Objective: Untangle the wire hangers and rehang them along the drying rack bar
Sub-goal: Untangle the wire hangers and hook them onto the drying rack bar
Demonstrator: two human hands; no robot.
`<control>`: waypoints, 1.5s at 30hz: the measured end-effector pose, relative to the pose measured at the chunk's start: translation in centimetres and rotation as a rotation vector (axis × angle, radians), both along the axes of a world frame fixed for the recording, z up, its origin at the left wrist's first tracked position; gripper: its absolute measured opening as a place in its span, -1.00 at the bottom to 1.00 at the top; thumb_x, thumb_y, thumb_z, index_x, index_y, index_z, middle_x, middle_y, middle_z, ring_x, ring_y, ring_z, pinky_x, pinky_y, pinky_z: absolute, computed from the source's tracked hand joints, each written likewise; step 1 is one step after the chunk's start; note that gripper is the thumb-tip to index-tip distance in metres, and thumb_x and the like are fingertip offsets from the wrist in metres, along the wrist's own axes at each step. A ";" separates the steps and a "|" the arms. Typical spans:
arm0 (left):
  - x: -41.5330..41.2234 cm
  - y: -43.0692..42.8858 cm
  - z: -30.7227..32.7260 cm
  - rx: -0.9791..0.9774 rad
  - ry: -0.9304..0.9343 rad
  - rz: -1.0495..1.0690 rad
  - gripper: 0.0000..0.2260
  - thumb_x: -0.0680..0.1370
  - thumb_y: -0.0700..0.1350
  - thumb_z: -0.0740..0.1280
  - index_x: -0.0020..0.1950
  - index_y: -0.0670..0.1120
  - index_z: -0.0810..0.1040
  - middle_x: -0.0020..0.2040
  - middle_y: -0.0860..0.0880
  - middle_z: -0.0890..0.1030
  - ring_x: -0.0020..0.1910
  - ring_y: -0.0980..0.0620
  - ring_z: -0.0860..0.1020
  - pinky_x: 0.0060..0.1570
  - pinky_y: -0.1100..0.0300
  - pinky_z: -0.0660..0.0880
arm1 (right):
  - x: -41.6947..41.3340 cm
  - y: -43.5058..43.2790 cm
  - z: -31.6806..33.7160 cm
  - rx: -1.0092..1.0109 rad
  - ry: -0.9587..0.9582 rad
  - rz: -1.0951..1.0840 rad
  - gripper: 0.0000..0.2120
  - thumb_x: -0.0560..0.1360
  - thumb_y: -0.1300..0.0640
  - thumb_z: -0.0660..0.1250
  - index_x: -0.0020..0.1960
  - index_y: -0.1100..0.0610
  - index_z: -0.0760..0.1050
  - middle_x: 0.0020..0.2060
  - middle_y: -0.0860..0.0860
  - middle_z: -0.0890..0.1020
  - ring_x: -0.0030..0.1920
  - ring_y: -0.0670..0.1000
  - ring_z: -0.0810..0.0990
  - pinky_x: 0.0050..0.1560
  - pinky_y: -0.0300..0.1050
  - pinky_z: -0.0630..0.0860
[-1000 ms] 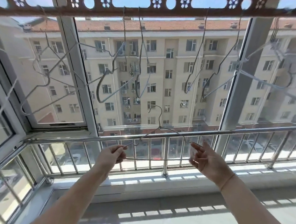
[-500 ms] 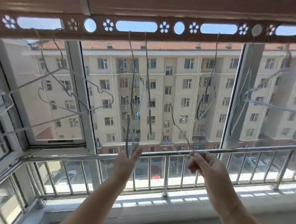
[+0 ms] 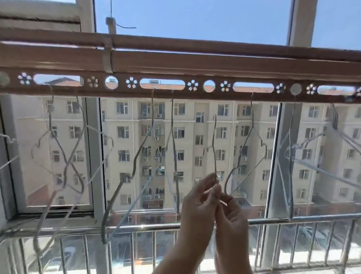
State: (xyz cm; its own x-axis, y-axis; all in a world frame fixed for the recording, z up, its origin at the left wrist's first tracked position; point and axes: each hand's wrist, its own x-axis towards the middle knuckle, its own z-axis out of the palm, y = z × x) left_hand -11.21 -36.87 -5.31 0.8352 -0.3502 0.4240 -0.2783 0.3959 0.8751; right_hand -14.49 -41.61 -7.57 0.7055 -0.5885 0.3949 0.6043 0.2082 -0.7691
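The left hand (image 3: 198, 204) and right hand (image 3: 233, 213) meet and pinch the lower wire of one freed wire hanger (image 3: 215, 143), so rehanging seems in hand; next, lift its hook to the drying rack bar (image 3: 199, 96) overhead.

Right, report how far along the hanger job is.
Done: three separate hangers hang from the drying rack bar near its middle. In hand: the left hand and right hand pinch a loose hanger, hook up, not yet on the bar. Left to do: the crossed hangers at the left and the bunch at the right look tangled.
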 end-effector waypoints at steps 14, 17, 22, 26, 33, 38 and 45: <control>0.8 0.4 1.0 -0.029 -0.080 0.182 -0.68 0.53 -0.18 0.32 0.27 0.06 0.50 0.11 0.04 0.63 0.04 0.14 0.62 0.15 0.16 0.52 | 3.4 0.9 0.4 0.018 -0.028 0.093 -0.27 -0.05 -0.32 0.55 -0.03 0.11 0.66 -0.05 0.14 0.69 -0.01 0.11 0.67 -0.10 -0.14 0.61; 0.9 0.4 1.3 -0.039 -0.092 0.221 -0.69 0.54 -0.19 0.30 0.22 0.13 0.50 0.12 0.05 0.62 0.05 0.14 0.62 0.15 0.21 0.51 | 4.3 0.8 0.3 -0.015 -0.033 0.131 -0.33 0.02 -0.29 0.54 -0.01 0.09 0.65 -0.02 0.14 0.68 0.03 0.12 0.66 0.03 -0.07 0.59; 1.9 0.5 1.8 -0.007 -0.104 0.254 -0.69 0.56 -0.15 0.28 0.19 0.23 0.46 0.17 0.03 0.59 0.15 0.11 0.57 0.23 0.20 0.46 | 5.0 0.8 1.1 -0.039 -0.052 0.210 -0.80 0.49 0.28 0.25 0.08 0.24 0.57 -0.06 0.13 0.70 0.00 0.09 0.67 -0.05 -0.18 0.60; 2.1 0.6 1.7 -0.003 -0.139 0.305 -0.65 0.55 -0.22 0.27 0.19 0.21 0.43 0.20 0.06 0.56 0.09 0.13 0.58 0.13 0.36 0.46 | 5.2 0.8 1.1 -0.021 -0.045 0.232 -0.81 0.48 0.29 0.27 0.03 0.23 0.60 -0.12 0.19 0.69 -0.10 0.12 0.68 -0.15 -0.17 0.61; 2.8 0.5 2.8 -0.021 -0.167 0.358 -0.63 0.56 -0.20 0.25 0.27 0.19 0.41 0.24 0.13 0.53 0.22 0.18 0.50 0.26 0.28 0.39 | 6.4 0.9 2.5 -0.053 -0.102 0.274 -0.75 0.44 0.19 0.33 0.09 0.23 0.60 -0.08 0.23 0.67 -0.03 0.16 0.66 0.00 -0.09 0.60; 4.0 0.7 4.1 0.008 -0.104 0.282 -0.59 0.57 -0.17 0.24 0.39 0.11 0.34 0.34 0.06 0.46 0.28 0.12 0.46 0.34 0.13 0.37 | 7.6 1.1 4.2 -0.048 -0.065 0.243 -0.78 0.52 0.26 0.23 0.10 0.27 0.58 -0.05 0.22 0.67 0.01 0.17 0.65 0.00 -0.09 0.60; 3.2 1.1 2.7 0.064 -0.093 0.240 -0.60 0.57 -0.13 0.24 0.40 0.07 0.33 0.24 0.04 0.52 0.21 0.10 0.51 0.26 0.18 0.42 | 6.8 0.7 3.3 -0.033 -0.024 0.220 -0.81 0.51 0.26 0.25 0.04 0.26 0.60 -0.11 0.22 0.68 -0.06 0.17 0.66 -0.06 -0.11 0.61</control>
State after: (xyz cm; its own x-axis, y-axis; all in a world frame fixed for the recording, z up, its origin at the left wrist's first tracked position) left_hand -8.03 -35.82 -2.56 0.8562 -0.1759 0.4858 -0.4375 0.2533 0.8628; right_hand -7.70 -40.89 -4.27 0.8056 -0.4082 0.4294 0.5651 0.3119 -0.7638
